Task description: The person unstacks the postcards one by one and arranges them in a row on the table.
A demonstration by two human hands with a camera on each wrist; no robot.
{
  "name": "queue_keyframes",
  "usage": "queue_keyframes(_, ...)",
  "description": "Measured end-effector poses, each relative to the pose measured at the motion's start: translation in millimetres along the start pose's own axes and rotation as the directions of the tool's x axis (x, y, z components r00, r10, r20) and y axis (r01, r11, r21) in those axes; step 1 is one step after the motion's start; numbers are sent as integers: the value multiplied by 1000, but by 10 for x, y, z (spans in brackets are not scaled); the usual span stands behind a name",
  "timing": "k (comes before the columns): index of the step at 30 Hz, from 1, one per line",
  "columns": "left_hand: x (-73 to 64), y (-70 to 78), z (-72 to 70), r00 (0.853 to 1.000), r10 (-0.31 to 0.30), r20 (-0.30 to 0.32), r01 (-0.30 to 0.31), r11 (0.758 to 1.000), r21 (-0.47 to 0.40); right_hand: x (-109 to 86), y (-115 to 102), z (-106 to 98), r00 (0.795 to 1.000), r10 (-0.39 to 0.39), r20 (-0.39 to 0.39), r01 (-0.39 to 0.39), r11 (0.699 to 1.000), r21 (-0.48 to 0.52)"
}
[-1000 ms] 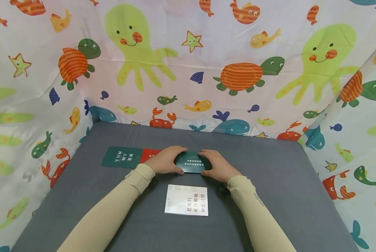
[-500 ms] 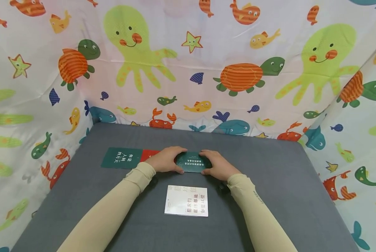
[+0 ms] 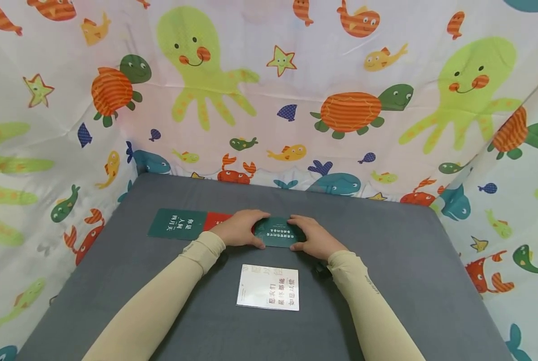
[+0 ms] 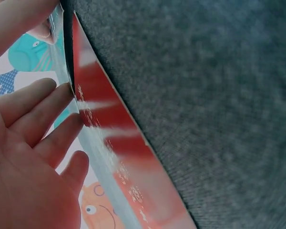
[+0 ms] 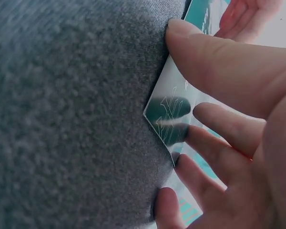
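At the far left of your row on the grey-covered table [image 3: 422, 286], a dark-green card [image 3: 177, 224] with white Chinese characters lies flat, its long edges roughly in line with the row. Its right end meets a red card [image 3: 216, 219], whose other end passes under your left hand [image 3: 239, 228] as the head view sees it. That hand is partly spread: its thumb is at the near edge and its fingers at the far edge of the teal card [image 3: 275, 231], so you hold it by its left end. The teal card closes the row on the right, its lettering uncovered between your hands, probably because an edge hold squares it without hiding its face. Nearer you, just in front, the white card [image 3: 268, 287] lies flat and untouched, seemingly out of the way of both forearms. Your right hand [image 3: 316, 238] mirrors the left, half open, thumb on the near edge and fingers curving to the far one; two opposed holds likely stop the card twisting.
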State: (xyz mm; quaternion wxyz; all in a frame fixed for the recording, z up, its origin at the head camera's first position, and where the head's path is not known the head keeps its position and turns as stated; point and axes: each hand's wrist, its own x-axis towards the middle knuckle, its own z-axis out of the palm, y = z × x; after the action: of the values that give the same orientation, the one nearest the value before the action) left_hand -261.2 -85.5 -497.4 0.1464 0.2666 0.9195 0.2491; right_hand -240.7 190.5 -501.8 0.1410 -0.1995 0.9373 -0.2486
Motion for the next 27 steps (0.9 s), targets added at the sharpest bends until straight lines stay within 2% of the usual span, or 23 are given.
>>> queue_keyframes(4, -9, 10, 8, 1000, 4, -3, -4, 1000, 26, -16, 33, -7, 1000, -8, -14, 9, 1000, 10)
queue_keyframes(8, -124, 58, -3, 997, 50, -52, -48, 998, 39, -117, 27, -33, 996, -35, -88, 35, 999, 7)
queue_keyframes(11, -312, 147, -25, 994, 70, -82, -67, 997, 31, -271, -52, -32, 985, -66, -160, 68, 998, 10)
queue_keyframes(13, -477, 219, -12, 994, 66, -83, -64, 998, 27, -404, -137, 3, 981, -81, -176, 86, 996, 23)
queue_keyframes(16, -727, 325, 52, 994, 84, -74, -81, 995, 50, -608, -277, 119, 981, -116, -153, 119, 993, 13)
queue_keyframes(19, -928, 399, 163, 990, 130, -58, -122, 985, 122, -784, -392, 277, 982, -156, -111, 156, 988, -14)
queue_keyframes(22, -1073, 446, 284, 989, 146, -31, -140, 977, 159, -933, -475, 421, 979, -186, -84, 184, 983, -27)
queue_keyframes(27, -1236, 509, 399, 995, 100, 18, -102, 985, 143, -1084, -561, 569, 973, -212, -91, 206, 976, -72)
